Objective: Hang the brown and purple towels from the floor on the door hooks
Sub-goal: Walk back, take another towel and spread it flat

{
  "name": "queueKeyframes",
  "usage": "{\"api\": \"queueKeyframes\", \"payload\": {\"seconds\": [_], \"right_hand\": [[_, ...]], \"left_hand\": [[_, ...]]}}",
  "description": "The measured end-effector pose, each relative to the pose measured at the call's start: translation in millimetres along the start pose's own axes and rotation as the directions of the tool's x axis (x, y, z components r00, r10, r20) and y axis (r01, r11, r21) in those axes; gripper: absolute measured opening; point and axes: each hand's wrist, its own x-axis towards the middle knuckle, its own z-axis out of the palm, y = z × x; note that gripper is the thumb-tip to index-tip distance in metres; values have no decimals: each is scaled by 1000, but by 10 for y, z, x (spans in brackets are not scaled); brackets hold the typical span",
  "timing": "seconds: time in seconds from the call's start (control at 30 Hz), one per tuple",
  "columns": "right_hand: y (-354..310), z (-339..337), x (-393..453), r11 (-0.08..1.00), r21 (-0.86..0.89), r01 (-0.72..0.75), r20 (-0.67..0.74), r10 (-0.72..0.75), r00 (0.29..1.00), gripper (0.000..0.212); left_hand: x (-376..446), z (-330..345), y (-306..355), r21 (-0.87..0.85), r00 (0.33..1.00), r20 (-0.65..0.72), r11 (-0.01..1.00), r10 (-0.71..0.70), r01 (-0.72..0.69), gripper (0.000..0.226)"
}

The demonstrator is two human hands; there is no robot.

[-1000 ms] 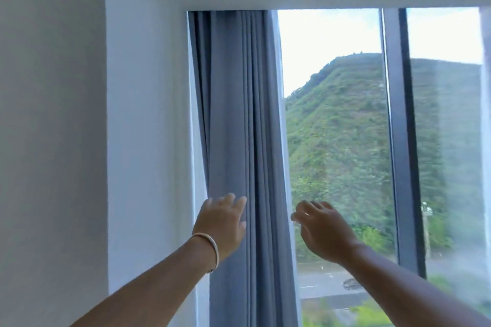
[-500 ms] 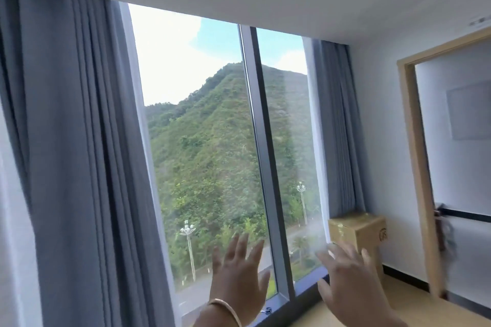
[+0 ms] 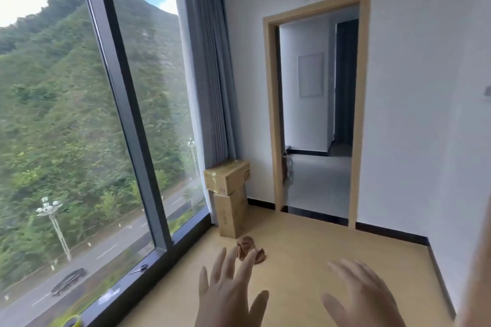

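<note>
Crumpled brown towel [image 3: 249, 247] on floor [image 3: 318, 260]

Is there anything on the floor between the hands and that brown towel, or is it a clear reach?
Nothing visible blocks it. The brown towel lies crumpled on bare floor just beyond the left hand, with the right hand off to its right. The stacked cardboard boxes stand behind the towel, not in the path.
</note>
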Motion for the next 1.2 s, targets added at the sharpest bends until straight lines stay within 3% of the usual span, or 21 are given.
{"api": "queueKeyframes", "payload": {"seconds": [0.17, 0.27, 0.37, 0.47, 0.53, 0.63, 0.67, 0.7, 0.8, 0.87, 0.9, 0.97, 1.0, 1.1, 1.2], "right_hand": [[252, 56, 2, 997, 68, -34, -36, 37, 999, 63], [385, 128, 114, 998, -46, 46, -10, -46, 999, 66], [378, 200, 303, 998, -27, -49, -64, 47, 997, 64], [282, 68, 503, 997, -37, -62, 134, 67, 989, 76], [397, 146, 753, 998, -50, 34, -81, -38, 996, 90], [457, 268, 1092, 995, 103, 8, -77, 0, 997, 77], [381, 248, 1228, 999, -40, 38, -52, -40, 998, 76], [308, 216, 1335, 995, -97, -15, 59, 21, 998, 70], [260, 385, 1593, 991, -122, -47, -44, 42, 998, 69], [306, 413, 1606, 995, -83, -57, 126, 67, 990, 72], [364, 425, 1642, 995, -29, -97, 124, 100, 987, 64], [582, 519, 1674, 999, -15, -49, -156, 46, 987, 54], [618, 533, 1727, 997, -5, -75, -103, 74, 992, 51], [688, 528, 2043, 974, -46, -221, -4, 221, 975, 68], [815, 489, 2273, 967, -48, -251, 14, 251, 968, 80]], "left_hand": [[399, 196, 242, -26, 991, 68, 993, 114, -112, 73], [702, 374, 333, -27, 975, 157, 987, 160, -157, 77], [1040, 512, 368, -44, 944, 262, 979, 201, -197, 82], [1400, 539, 352, -55, 923, 290, 967, 253, -248, 82], [1676, 493, 333, -78, 911, 298, 959, 285, -274, 83], [2080, 409, 271, -93, 889, 308, 941, 338, -325, 84], [2202, 402, 239, -95, 884, 306, 935, 353, -341, 83], [2312, 402, 205, -99, 881, 305, 932, 363, -350, 82], [2591, 418, 129, -116, 872, 307, 925, 380, -362, 81], [2737, 423, 120, -134, 856, 330, 918, 398, -374, 80], [2803, 428, 124, -147, 846, 340, 912, 409, -382, 81], [2894, 436, 149, -176, 833, 352, 904, 427, -389, 83], [2957, 446, 169, -190, 829, 353, 901, 433, -390, 84], [3187, 465, 278, -209, 814, 355, 887, 460, -411, 85], [3422, 506, 477, -222, 795, 362, 874, 486, -433, 87]]}}
